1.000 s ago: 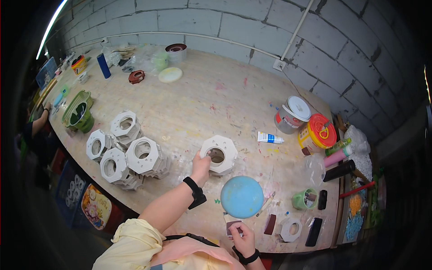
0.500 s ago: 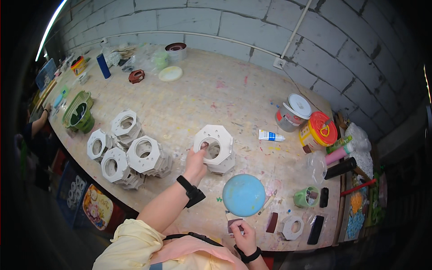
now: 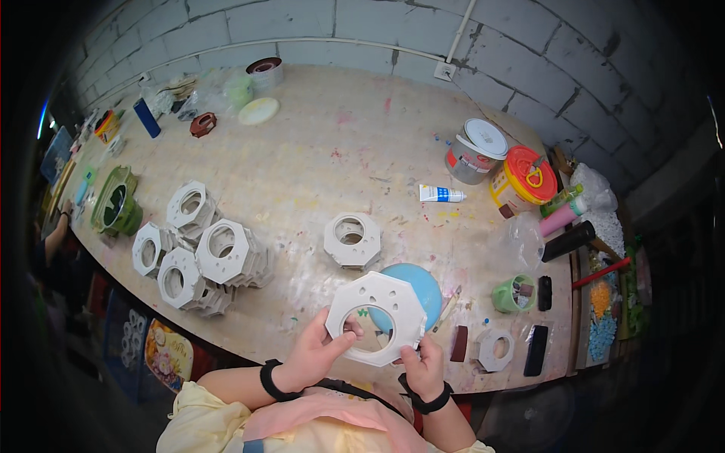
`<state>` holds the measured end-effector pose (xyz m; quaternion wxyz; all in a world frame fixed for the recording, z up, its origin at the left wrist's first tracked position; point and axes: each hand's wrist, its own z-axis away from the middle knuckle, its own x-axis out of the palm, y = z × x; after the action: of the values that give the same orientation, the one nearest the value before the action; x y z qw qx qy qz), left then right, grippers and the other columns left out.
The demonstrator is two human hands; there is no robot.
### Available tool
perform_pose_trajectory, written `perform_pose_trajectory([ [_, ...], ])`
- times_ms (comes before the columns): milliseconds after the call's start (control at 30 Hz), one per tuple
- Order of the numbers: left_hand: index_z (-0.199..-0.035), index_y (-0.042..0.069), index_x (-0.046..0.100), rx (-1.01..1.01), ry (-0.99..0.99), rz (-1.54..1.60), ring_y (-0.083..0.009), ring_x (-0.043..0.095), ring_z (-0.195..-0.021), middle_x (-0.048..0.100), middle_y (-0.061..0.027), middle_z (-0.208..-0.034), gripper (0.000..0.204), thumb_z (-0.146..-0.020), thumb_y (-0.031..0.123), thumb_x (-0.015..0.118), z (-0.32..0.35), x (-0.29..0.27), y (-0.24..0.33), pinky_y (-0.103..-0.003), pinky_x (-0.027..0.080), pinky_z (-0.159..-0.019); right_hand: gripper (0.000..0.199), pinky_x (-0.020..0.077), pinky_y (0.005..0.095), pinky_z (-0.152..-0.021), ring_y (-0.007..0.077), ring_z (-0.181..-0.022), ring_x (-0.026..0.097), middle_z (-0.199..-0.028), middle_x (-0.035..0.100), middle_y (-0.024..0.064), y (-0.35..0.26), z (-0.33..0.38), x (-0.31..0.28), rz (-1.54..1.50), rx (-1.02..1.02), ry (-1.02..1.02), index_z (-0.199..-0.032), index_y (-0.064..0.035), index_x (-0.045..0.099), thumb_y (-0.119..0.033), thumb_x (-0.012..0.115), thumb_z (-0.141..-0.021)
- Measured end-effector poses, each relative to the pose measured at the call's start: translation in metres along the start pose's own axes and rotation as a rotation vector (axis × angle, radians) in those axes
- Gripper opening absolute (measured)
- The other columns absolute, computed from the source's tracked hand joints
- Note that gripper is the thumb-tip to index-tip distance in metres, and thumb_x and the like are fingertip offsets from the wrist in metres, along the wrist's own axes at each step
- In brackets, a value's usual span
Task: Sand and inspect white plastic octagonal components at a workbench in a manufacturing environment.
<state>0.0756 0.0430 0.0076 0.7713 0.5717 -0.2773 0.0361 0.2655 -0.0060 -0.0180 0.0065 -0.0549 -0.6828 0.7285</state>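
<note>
Ring, held between left grip, right grip

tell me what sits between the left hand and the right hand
In the head view, a white octagonal ring spans the gap, gripped by the left hand and the right hand.

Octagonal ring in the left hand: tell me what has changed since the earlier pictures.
The left hand has lifted the white octagonal ring off the small stack and brought it toward the body and slightly right, partly covering the blue disc in this view. The right hand has joined it, gripping the ring's near right edge. The stacks at left and the white-and-blue tube stayed put.
</note>
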Motion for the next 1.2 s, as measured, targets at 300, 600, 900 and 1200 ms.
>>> perform_pose_trajectory([
  [300, -0.102, -0.002, 0.048, 0.052, -0.240, -0.080, -0.0121, 0.047, -0.094, 0.045, -0.0053, -0.100, 0.016, -0.086, 0.000, 0.049, 0.015, -0.025, 0.012, -0.029, 0.038, -0.087, 0.036, 0.0465, 0.0209, -0.056, 0.0090, -0.067, 0.057, -0.082, 0.060, 0.0051, -0.004, 0.004, -0.009, -0.160, -0.008, -0.110, -0.106, 0.0043, 0.053, -0.029, 0.047, -0.091],
  [600, -0.099, 0.004, 0.047, 0.051, -0.190, -0.063, -0.0114, 0.048, -0.095, 0.050, -0.0049, -0.103, 0.012, -0.087, 0.002, 0.049, 0.019, -0.045, 0.001, -0.026, 0.040, -0.081, 0.036, 0.0444, 0.0202, -0.057, 0.0081, -0.065, 0.055, -0.079, 0.059, 0.0040, -0.008, 0.006, -0.011, -0.148, 0.000, -0.161, -0.104, 0.0047, 0.054, -0.028, 0.047, -0.091],
  [900, -0.122, 0.001, 0.041, -0.410, -0.352, 0.179, -0.0120, 0.055, -0.094, 0.056, -0.0106, -0.109, 0.039, -0.088, 0.018, 0.050, -0.031, -0.053, 0.027, -0.026, 0.045, -0.080, 0.029, 0.0440, 0.0223, -0.059, 0.0089, -0.068, 0.055, -0.078, 0.060, 0.0054, -0.016, 0.002, -0.007, -0.038, 0.065, -0.353, -0.103, 0.0043, 0.055, -0.021, 0.052, -0.088],
  [1200, -0.121, 0.000, 0.048, -0.461, -0.395, -0.103, -0.0094, 0.057, -0.089, 0.059, -0.0082, -0.104, 0.037, -0.085, 0.005, 0.055, -0.010, -0.030, 0.034, -0.024, 0.049, -0.074, 0.028, 0.0446, 0.0302, -0.053, 0.0215, -0.056, 0.058, -0.065, 0.057, 0.0130, -0.021, 0.000, 0.001, 0.298, -0.019, -0.348, -0.084, 0.0013, 0.057, -0.025, 0.063, -0.077],
])
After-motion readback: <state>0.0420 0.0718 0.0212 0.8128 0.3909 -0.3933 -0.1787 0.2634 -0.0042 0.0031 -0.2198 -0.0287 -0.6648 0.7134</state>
